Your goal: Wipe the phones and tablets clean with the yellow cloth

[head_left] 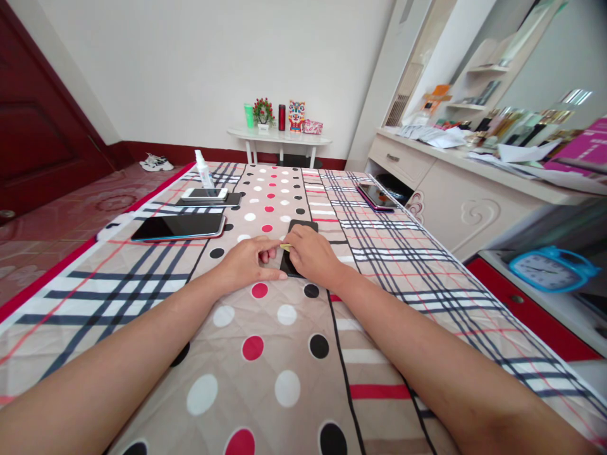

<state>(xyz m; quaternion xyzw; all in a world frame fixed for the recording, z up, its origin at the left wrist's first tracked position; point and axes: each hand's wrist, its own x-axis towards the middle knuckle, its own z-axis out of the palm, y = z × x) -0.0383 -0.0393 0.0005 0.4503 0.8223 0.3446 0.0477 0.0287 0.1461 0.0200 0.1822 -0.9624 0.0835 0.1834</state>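
Observation:
On the quilted bedspread point(256, 319), a black phone point(290, 264) lies flat, partly covered by my right hand point(310, 253). The fingers of that hand are closed on a small yellow piece point(285, 246), perhaps a cloth or a pad, pressed near the phone's left side. Most of this piece is hidden. My left hand point(246, 262) rests at the phone's left edge, its thumb stretched to the lower corner and its index finger reaching toward the yellow piece. Thumb and index are apart, while the other fingers curl loosely beneath.
To the left lie a large dark-screened phone point(177, 226), a white phone point(205, 194) on a dark flat one point(233, 200), and a white spray bottle point(203, 170). Stacked phones point(377, 197) lie at right. A cluttered dresser point(455, 189) and blue clock point(550, 268) stand beyond the bed's right edge.

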